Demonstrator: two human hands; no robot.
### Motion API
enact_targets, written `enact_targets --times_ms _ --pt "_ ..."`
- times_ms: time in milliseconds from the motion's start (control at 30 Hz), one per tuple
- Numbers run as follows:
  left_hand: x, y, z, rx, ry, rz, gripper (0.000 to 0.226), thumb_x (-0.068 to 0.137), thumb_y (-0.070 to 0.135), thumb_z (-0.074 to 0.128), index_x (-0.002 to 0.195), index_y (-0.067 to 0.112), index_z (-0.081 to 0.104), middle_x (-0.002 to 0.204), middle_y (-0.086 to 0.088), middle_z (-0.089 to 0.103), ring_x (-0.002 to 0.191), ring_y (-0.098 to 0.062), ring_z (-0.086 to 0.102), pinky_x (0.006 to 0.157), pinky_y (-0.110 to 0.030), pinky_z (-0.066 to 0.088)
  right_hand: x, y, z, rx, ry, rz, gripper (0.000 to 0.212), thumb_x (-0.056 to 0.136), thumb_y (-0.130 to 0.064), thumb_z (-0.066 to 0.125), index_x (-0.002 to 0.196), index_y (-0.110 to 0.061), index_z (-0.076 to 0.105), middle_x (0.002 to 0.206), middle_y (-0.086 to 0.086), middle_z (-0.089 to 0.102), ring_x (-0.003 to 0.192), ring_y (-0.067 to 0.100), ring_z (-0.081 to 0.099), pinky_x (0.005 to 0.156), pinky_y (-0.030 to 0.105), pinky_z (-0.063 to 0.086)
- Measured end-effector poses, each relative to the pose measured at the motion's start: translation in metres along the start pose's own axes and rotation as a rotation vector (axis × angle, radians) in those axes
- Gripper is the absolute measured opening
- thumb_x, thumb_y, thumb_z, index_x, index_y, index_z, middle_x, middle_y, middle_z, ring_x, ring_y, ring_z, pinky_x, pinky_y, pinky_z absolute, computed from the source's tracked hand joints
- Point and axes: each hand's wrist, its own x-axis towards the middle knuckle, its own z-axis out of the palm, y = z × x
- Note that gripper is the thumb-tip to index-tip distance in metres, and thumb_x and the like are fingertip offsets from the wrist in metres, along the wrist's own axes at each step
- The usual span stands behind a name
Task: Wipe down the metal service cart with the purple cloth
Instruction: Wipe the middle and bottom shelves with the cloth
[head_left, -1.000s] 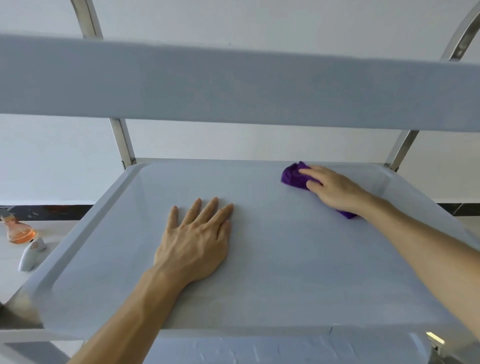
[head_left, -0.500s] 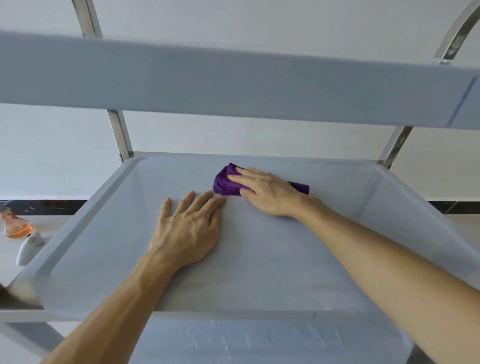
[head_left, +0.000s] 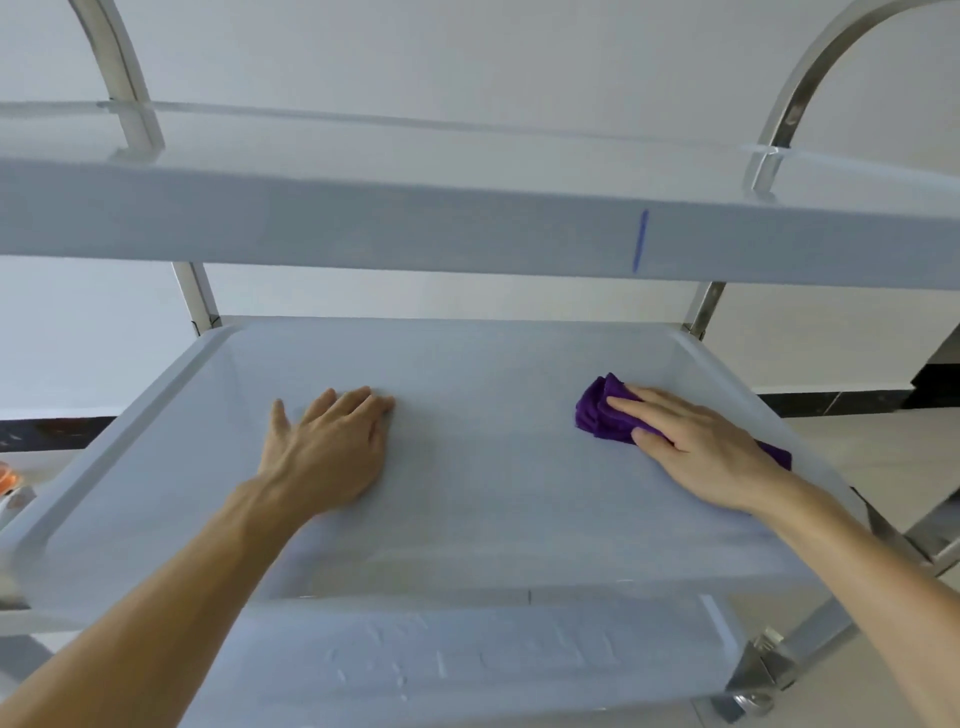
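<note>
**Wiping the middle shelf**

White wall fills the background behind the metal service cart (head_left: 156, 415). My left hand (head_left: 332, 452) lies flat, fingers straight, at centre left on the middle shelf (head_left: 483, 499). My right hand (head_left: 696, 447) presses the purple cloth (head_left: 602, 410) flat at centre right, near the shelf's right rim.

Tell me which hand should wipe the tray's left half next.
Right. The right hand already presses the purple cloth flat on the middle tray and can probably sweep it leftward. The left hand lies flat on the tray, bracing, with no cloth.
</note>
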Motion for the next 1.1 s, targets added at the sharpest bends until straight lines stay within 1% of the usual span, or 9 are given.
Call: enact_targets --times_ms 100,200,300,433,600,767,833,967,1100 --pt "0.007 0.039 -0.004 -0.011 0.043 0.134 0.049 0.100 0.028 0.035 0.148 0.027 0.031 0.156 0.010 0.032 0.149 -0.016 0.018 0.119 -0.054 0.010 0.003 -0.005 0.001 0.038 0.034 0.007 0.044 0.104 -0.035 0.039 0.147 -0.047 0.036 0.157 -0.026 0.025 0.143 -0.001 0.024 0.107 0.024 0.027" --pt "0.003 0.086 0.003 -0.212 -0.042 0.249 0.052 0.103 0.034 0.030 0.154 0.035 0.018 0.162 0.012 0.022 0.151 -0.014 0.011 0.122 -0.051 0.007 0.003 -0.005 0.005 0.046 0.112 0.034 0.044 0.101 -0.038 0.043 0.144 -0.046 0.039 0.155 -0.023 0.033 0.141 0.002 0.030 0.107 0.027 0.029" --pt "-0.001 0.109 0.023 -0.148 -0.111 0.250 0.052 0.104 0.043 0.015 0.155 0.040 0.011 0.165 0.013 0.007 0.153 -0.016 -0.001 0.121 -0.055 -0.003 0.004 -0.008 0.013 -0.048 0.185 0.154 0.043 0.100 -0.043 0.038 0.143 -0.046 0.038 0.154 -0.020 0.036 0.137 0.016 0.036 0.109 0.040 0.028" --pt "0.000 0.112 0.029 -0.084 -0.133 0.198 0.054 0.102 0.048 0.005 0.155 0.042 0.003 0.165 0.016 0.000 0.153 -0.014 -0.006 0.119 -0.059 -0.007 0.005 -0.039 0.021 -0.063 0.174 0.292 0.043 0.102 -0.041 0.033 0.145 -0.043 0.039 0.156 -0.019 0.033 0.127 0.028 0.036 0.104 0.044 0.028" --pt "0.003 0.107 0.027 -0.063 -0.144 0.183 0.053 0.101 0.048 0.004 0.155 0.044 -0.001 0.165 0.019 -0.004 0.152 -0.011 -0.007 0.120 -0.057 -0.006 -0.039 -0.064 0.030 -0.100 0.173 0.047 0.044 0.101 -0.044 0.037 0.145 -0.046 0.038 0.158 -0.021 0.029 0.119 0.026 0.041 0.102 0.041 0.036" --pt "0.005 0.101 0.028 -0.084 -0.146 0.186 0.052 0.102 0.048 0.003 0.154 0.049 -0.003 0.163 0.022 -0.005 0.152 -0.009 -0.007 0.120 -0.054 -0.008 -0.072 -0.020 0.000 -0.096 0.042 -0.117 0.043 0.102 -0.045 0.037 0.144 -0.052 0.035 0.156 -0.029 0.025 0.128 0.013 0.036 0.106 0.036 0.035" --pt "0.006 0.100 0.028 -0.086 -0.146 0.195 0.052 0.102 0.049 0.005 0.153 0.050 -0.003 0.163 0.023 -0.005 0.152 -0.009 -0.007 0.120 -0.053 -0.008 -0.076 0.014 -0.012 -0.131 0.039 -0.019 0.043 0.102 -0.046 0.037 0.144 -0.054 0.033 0.155 -0.030 0.026 0.130 0.016 0.037 0.105 0.040 0.035" --pt "0.006 0.101 0.032 -0.086 -0.144 0.200 0.051 0.102 0.050 0.005 0.153 0.051 -0.004 0.162 0.025 -0.007 0.152 -0.009 -0.009 0.120 -0.053 -0.010 -0.053 0.063 -0.023 -0.139 0.078 0.389 0.045 0.103 -0.044 0.027 0.147 -0.048 0.029 0.160 -0.021 0.022 0.142 0.024 0.028 0.111 0.049 0.028" --pt "0.007 0.107 0.034 -0.077 -0.142 0.185 0.052 0.101 0.051 0.004 0.152 0.051 -0.005 0.162 0.025 -0.008 0.151 -0.008 -0.009 0.120 -0.053 -0.010 -0.020 0.031 -0.006 -0.131 0.094 0.379 0.047 0.104 -0.034 0.027 0.151 -0.028 0.030 0.162 -0.003 0.023 0.147 0.027 0.022 0.115 0.049 0.026"
